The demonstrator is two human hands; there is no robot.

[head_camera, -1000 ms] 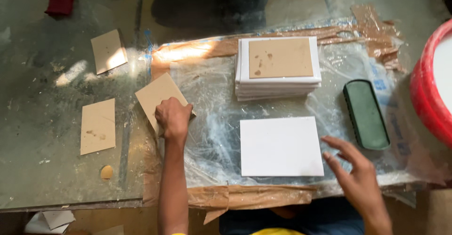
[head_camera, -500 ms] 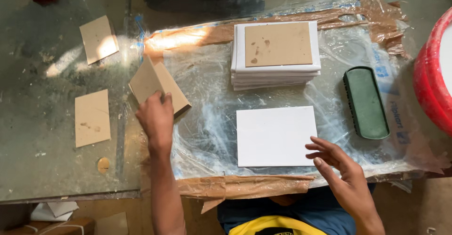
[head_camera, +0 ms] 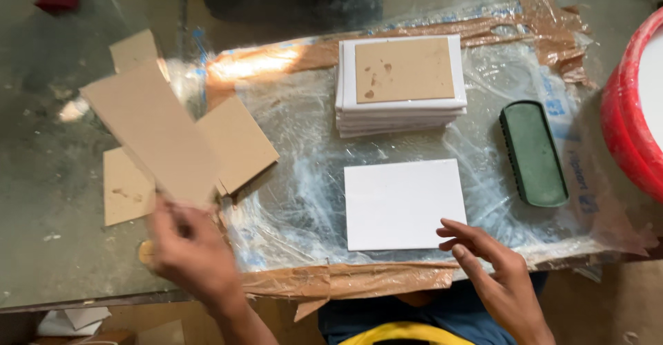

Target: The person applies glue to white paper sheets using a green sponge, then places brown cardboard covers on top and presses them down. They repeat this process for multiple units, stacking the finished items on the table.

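Left hand [head_camera: 190, 248]: near the tabletop's [head_camera: 48, 179] front edge, left of centre; blurred. Fingers pinched on the near end of a brown cardboard sheet [head_camera: 152, 131], which is lifted and tilted, its far end reaching toward the tabletop's left rear.

Second cardboard sheet [head_camera: 238, 141]: lies flat just right of the held one, on the left edge of the plastic film [head_camera: 297, 200], partly overlapped by it in view.

Further cardboard pieces: one [head_camera: 124, 186] flat on bare tabletop under the lifted sheet, one [head_camera: 135, 48] toward the rear left.

Right hand [head_camera: 497, 269]: at the front edge, right of centre. Fingers spread wide, holding nothing; fingertips just beside the near right corner of the single white tile [head_camera: 404, 203]; whether they touch it cannot be told.

Single white tile: flat on the film, centre front, bare film on all four sides.

Stack of white tiles [head_camera: 400, 107]: behind the single tile, apart from it, topped with a stained cardboard square [head_camera: 404, 69].

Dark green oblong pad [head_camera: 533, 153]: right of both, a clear strip of film between.

Red-rimmed tub [head_camera: 625, 110]: at the right edge.

Brown tape [head_camera: 345, 279]: lines the film's front and rear edges.
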